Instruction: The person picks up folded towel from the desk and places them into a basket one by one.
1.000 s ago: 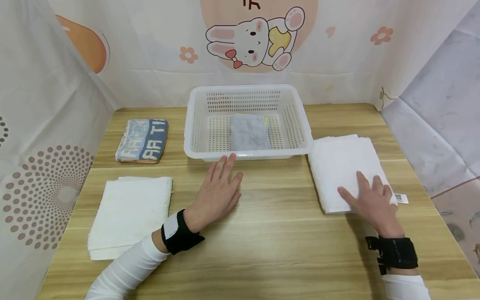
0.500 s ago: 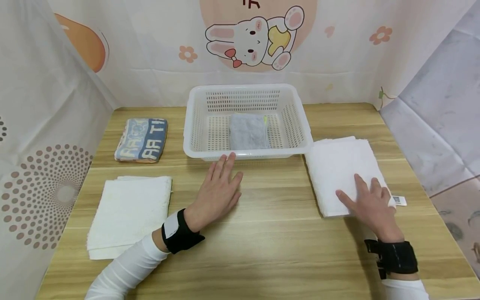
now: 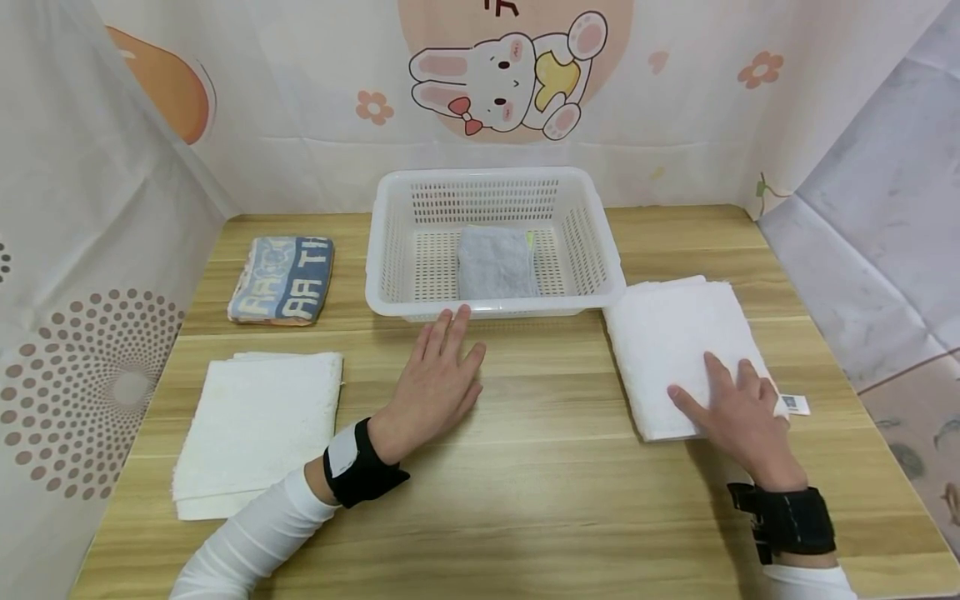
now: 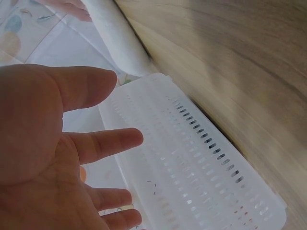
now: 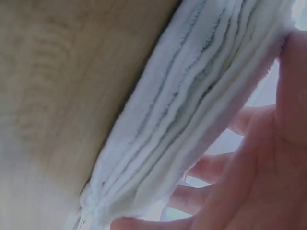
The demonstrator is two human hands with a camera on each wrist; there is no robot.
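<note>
My right hand (image 3: 738, 412) rests with spread fingers on a thick folded white towel (image 3: 675, 333) at the right of the table. In the right wrist view, the stacked layers of that towel (image 5: 182, 96) show along its edge, with the fingers over its top. A small white tag (image 3: 797, 405) sticks out at its right side. My left hand (image 3: 435, 387) lies with straight fingers, its fingertips right at the front rim of a white plastic basket (image 3: 390, 283). Inside the basket lies a folded grey cloth (image 3: 497, 262) with a yellow-green edge.
To the left, a folded white cloth (image 3: 258, 425) lies near my left forearm. Behind it sits a folded blue patterned towel (image 3: 283, 279) with lettering. A printed curtain (image 3: 300, 100) hangs around the back and sides of the wooden table (image 3: 555, 500).
The white towel under my right hand has slid slightly left and toward me, the hand moving along with it. My left hand has stayed in place.
</note>
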